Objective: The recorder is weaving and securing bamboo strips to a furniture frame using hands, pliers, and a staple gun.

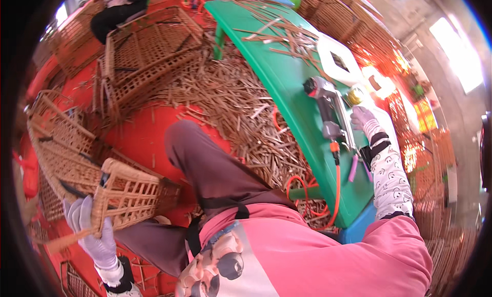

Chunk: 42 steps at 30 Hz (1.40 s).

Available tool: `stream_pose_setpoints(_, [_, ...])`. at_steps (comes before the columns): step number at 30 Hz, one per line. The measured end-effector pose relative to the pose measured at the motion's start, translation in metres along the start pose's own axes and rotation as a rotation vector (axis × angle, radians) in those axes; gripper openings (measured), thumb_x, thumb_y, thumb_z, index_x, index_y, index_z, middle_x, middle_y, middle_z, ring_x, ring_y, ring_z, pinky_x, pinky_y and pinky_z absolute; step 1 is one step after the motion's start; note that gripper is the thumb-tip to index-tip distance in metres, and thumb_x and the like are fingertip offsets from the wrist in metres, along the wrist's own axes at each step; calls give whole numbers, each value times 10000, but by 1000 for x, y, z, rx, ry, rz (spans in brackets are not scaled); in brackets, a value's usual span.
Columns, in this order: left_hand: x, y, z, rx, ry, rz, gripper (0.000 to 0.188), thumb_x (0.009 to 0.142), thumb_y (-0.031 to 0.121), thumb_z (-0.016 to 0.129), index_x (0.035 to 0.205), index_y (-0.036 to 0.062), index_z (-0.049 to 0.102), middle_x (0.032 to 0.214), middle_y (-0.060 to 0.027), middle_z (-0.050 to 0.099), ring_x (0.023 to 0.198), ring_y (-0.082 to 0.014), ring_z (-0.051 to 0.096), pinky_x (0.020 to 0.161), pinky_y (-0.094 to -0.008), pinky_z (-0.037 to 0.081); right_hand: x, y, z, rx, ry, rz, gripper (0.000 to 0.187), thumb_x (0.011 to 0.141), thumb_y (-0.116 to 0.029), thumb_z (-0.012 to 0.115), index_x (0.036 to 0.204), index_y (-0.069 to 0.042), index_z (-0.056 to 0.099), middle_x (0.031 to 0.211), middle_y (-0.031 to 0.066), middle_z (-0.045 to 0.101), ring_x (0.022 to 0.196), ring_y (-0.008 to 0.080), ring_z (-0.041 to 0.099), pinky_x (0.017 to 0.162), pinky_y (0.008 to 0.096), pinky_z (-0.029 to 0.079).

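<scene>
My left hand [91, 233], in a pale glove, grips the near end of a woven rattan-like basket [134, 192]. The basket is tilted beside my left knee, and a loose flat brown strip [64, 241] sticks out by my fingers. Far to the right, my right hand [363, 118], also gloved, is over the green table [287, 86] with its fingers bunched. Just beyond its fingertips is a round yellow thing [355, 95]; whether they touch it or hold something small is unclear. An air stapler [325, 104] with an orange hose lies left of that hand. Purple-handled pliers or cutters [353, 167] lie nearer me.
Woven strips [287, 38] and a white tray-like piece [335, 58] lie on the table's far part. Cut strips [236, 107] cover the red floor. Larger woven baskets [148, 48] stand at the far left. An orange hose [335, 194] hangs off the table. Another person [115, 12] sits at the back left.
</scene>
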<state>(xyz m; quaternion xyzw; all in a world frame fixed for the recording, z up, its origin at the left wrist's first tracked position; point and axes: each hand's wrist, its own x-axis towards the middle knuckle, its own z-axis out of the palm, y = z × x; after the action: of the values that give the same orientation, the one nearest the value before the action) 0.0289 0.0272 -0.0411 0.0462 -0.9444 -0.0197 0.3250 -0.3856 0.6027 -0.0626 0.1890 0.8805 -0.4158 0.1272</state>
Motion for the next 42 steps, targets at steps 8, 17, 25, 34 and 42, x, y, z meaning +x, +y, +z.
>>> stream_pose_setpoints(8, [-9,-4,10,-63,4,-72,422,795,65,581,1202,4,488,1230,-140,491,1213,-353,382,1035,-471,252,-115,78,-37,-770,-56,177,834,640,-559,671,1159,63,472,902,165,556,780,237,539,694,337,426])
stream_pose_setpoints(17, [-23,67,1,-162,122,-35,268,755,305,612,961,139,655,909,19,630,829,-196,549,817,-431,403,-61,103,-58,96,46,-58,300,795,-367,546,773,-68,557,478,-5,443,349,134,408,337,248,303])
stream_pose_setpoints(25, [-33,92,-1,-496,246,-348,334,900,333,489,958,45,647,983,-79,645,987,-299,574,872,-381,448,-153,-145,165,-444,-72,-1680,600,678,-83,556,1245,17,387,1004,134,537,879,244,563,710,332,487])
stream_pose_setpoints(34, [-35,113,-7,-47,308,-422,371,776,305,616,1081,95,625,1071,-35,625,852,-213,531,778,-329,431,-314,-212,297,-482,-160,-2432,651,699,-430,643,1195,-52,458,1019,56,519,915,239,503,841,410,350])
stream_pose_setpoints(42, [-36,116,-7,-186,264,-443,399,775,331,619,1096,95,616,1093,-40,616,879,-230,529,793,-339,430,-318,-218,317,-482,-149,-2514,728,598,-292,724,1217,-25,449,994,70,531,900,243,518,841,397,358])
